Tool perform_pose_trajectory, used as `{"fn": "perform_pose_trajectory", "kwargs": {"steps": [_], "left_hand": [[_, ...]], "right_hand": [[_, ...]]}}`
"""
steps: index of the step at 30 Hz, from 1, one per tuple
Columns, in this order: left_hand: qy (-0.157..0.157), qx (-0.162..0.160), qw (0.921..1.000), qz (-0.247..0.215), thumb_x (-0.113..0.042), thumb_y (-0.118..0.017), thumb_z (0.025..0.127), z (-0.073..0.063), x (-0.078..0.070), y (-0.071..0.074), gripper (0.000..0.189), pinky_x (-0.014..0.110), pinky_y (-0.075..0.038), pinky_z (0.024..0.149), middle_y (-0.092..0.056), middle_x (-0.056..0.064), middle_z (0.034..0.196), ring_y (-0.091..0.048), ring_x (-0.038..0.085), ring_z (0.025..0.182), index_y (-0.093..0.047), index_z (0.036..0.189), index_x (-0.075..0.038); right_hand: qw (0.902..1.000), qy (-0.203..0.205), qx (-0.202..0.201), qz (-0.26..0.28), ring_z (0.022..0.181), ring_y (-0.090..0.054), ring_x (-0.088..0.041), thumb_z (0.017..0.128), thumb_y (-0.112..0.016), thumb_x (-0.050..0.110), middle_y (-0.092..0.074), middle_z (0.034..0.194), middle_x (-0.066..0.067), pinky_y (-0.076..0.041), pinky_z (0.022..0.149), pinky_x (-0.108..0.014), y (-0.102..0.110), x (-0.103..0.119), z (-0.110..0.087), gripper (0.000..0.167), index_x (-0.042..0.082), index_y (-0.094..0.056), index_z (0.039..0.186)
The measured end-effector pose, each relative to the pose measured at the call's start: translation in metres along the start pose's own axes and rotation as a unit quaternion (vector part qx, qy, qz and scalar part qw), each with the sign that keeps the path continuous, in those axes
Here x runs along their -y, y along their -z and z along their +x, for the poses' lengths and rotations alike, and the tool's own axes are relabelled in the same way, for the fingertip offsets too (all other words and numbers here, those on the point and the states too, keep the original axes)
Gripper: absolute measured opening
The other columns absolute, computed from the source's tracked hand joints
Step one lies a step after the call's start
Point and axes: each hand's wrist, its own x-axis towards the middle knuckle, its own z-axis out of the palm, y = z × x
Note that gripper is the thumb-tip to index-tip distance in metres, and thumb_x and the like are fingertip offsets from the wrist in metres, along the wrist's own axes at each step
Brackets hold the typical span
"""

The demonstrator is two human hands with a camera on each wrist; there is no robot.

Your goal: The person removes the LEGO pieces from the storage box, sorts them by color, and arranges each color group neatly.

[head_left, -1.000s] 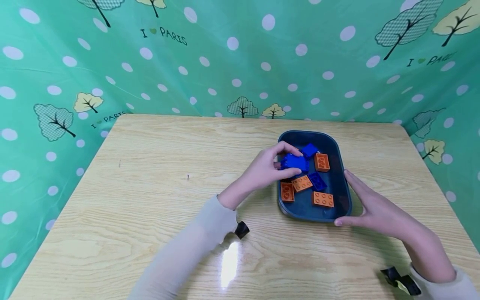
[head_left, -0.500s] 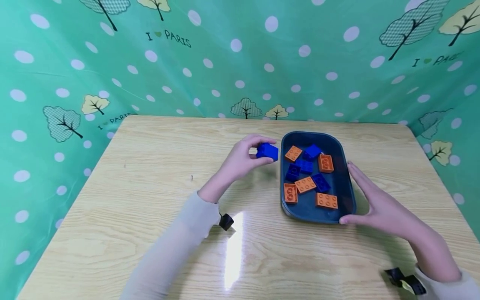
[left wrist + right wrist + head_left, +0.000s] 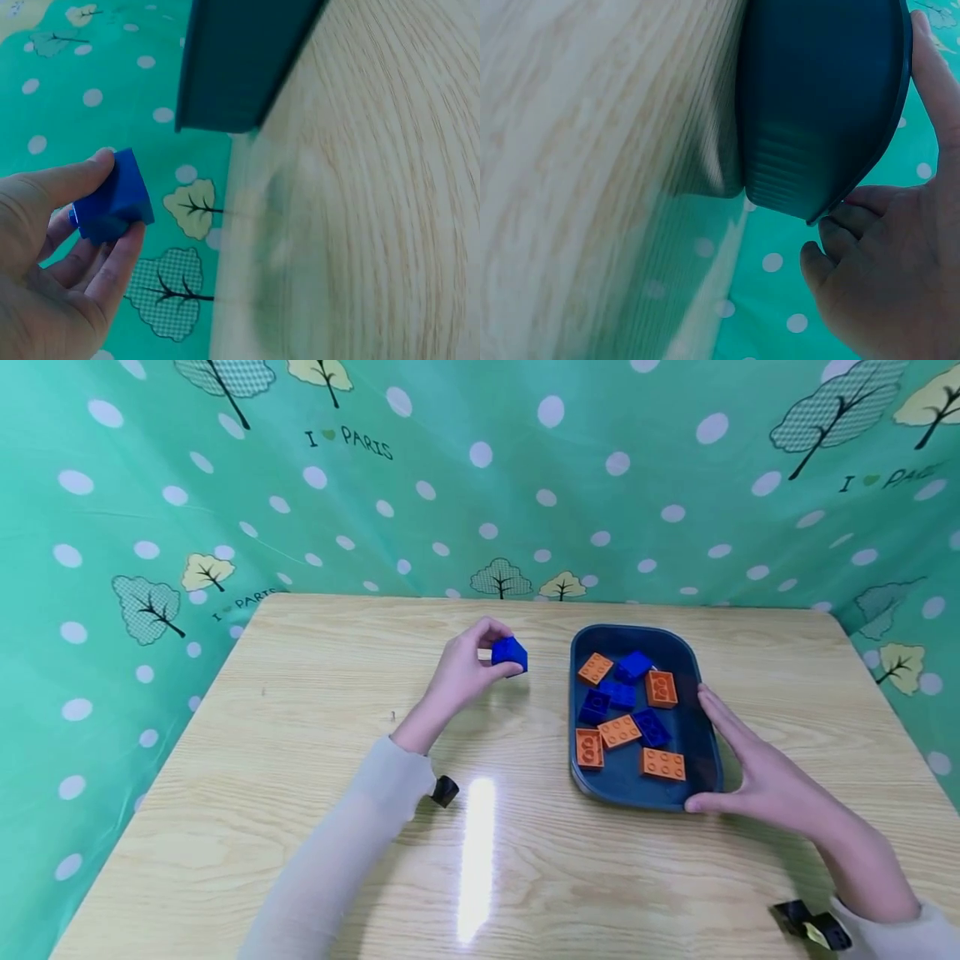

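My left hand pinches a blue building brick between thumb and fingertips, above the table left of a dark blue plastic bin. In the left wrist view this brick is tilted, its smooth side showing and a stud towards the palm. My right hand rests against the bin's near right corner, thumb and index finger spread along the rim. The right wrist view shows the bin's outer wall with fingertips at its edge. Inside lie several orange bricks and several blue bricks, some upside down.
The light wooden table reaches to a green dotted cloth at the back. A bright light reflection lies on the tabletop near the front. A small dark mark is on the wood left of the left hand.
My left hand has lifted the blue brick out of the bin and carried it left, over the table. My right hand has stayed at the bin's corner.
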Motion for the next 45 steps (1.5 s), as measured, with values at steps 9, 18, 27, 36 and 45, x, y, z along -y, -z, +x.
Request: {"fn": "perform_pose_trajectory", "kwargs": {"steps": [9, 18, 27, 36, 45], "left_hand": [[0.011, -0.010, 0.9992, 0.038, -0.007, -0.076, 0.087, 0.008, 0.010, 0.000, 0.043, 0.034, -0.057, 0.099, -0.058, 0.012, 0.138, -0.056, 0.030, 0.129, -0.063, 0.129, -0.010], [0.032, 0.019, 0.9961, 0.080, 0.001, -0.068, 0.091, 0.015, 0.023, -0.008, 0.049, 0.033, -0.055, 0.102, -0.052, 0.016, 0.144, -0.056, 0.033, 0.130, -0.059, 0.138, -0.011], [0.048, 0.049, 0.9927, 0.099, -0.002, -0.069, 0.091, 0.018, 0.028, -0.016, 0.047, 0.038, -0.055, 0.102, -0.055, 0.017, 0.140, -0.061, 0.035, 0.124, -0.057, 0.136, -0.010], [0.043, 0.078, 0.9889, 0.118, -0.005, -0.069, 0.092, 0.019, 0.031, -0.021, 0.042, 0.041, -0.053, 0.104, -0.055, 0.016, 0.139, -0.061, 0.035, 0.123, -0.059, 0.133, -0.011], [0.032, 0.087, 0.9890, 0.115, -0.005, -0.070, 0.091, 0.020, 0.035, -0.022, 0.042, 0.041, -0.053, 0.105, -0.058, 0.015, 0.136, -0.060, 0.034, 0.124, -0.060, 0.131, -0.011]], "right_hand": [[1.0000, -0.003, 0.003, 0.005, 0.153, -0.006, -0.046, 0.075, -0.088, 0.029, 0.005, 0.170, 0.001, -0.018, 0.107, -0.077, 0.000, 0.001, 0.004, 0.126, 0.029, 0.004, 0.161], [1.0000, -0.008, 0.005, 0.000, 0.153, -0.006, -0.046, 0.075, -0.088, 0.030, 0.005, 0.170, 0.001, -0.018, 0.107, -0.076, 0.001, 0.002, 0.004, 0.126, 0.029, 0.005, 0.161], [0.9999, -0.011, 0.008, -0.002, 0.152, -0.007, -0.048, 0.074, -0.089, 0.032, 0.005, 0.170, -0.001, -0.026, 0.101, -0.080, 0.001, 0.002, 0.006, 0.127, 0.028, 0.004, 0.161], [0.9999, -0.013, 0.008, 0.001, 0.152, -0.007, -0.049, 0.074, -0.089, 0.031, 0.005, 0.170, 0.000, -0.026, 0.100, -0.081, 0.002, 0.002, 0.005, 0.128, 0.028, 0.004, 0.161], [0.9999, -0.011, 0.007, 0.005, 0.152, -0.006, -0.048, 0.073, -0.089, 0.031, 0.005, 0.170, 0.000, -0.024, 0.102, -0.081, 0.002, 0.001, 0.005, 0.128, 0.028, 0.004, 0.161]]}}
